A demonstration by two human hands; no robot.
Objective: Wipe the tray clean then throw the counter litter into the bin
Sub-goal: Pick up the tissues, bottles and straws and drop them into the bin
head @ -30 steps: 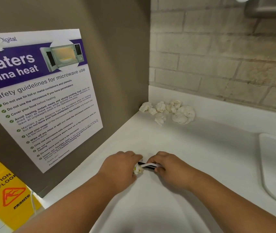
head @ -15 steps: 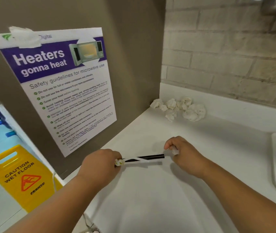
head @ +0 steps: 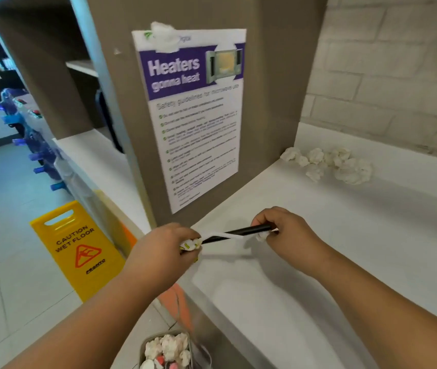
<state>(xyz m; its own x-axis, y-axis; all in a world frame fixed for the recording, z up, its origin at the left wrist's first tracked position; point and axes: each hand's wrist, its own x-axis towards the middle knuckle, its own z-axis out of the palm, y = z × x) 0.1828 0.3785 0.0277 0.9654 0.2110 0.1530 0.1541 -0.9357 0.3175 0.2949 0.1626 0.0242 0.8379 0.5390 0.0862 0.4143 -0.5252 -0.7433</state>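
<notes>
Both hands share one piece of litter: the left hand (head: 166, 243) is curled round one end of a black straw (head: 244, 231) and its bunched paper wrapper (head: 190, 245), and the right hand (head: 286, 230) pinches the other end, just above the counter (head: 345, 249) edge. A bin (head: 142, 344) on the floor below already holds crumpled paper. More crumpled tissues (head: 329, 166) lie in the counter's back corner, waiting to be thrown away. No tray is in view, so whether it has been wiped cannot be told.

Both ends of the straw (head: 249, 230) concealed within left hand (head: 166, 246) and right hand (head: 289, 233); bin (head: 142, 352) cropped by lower edge; poster (head: 193, 115) small print blurred, illegible.
</notes>
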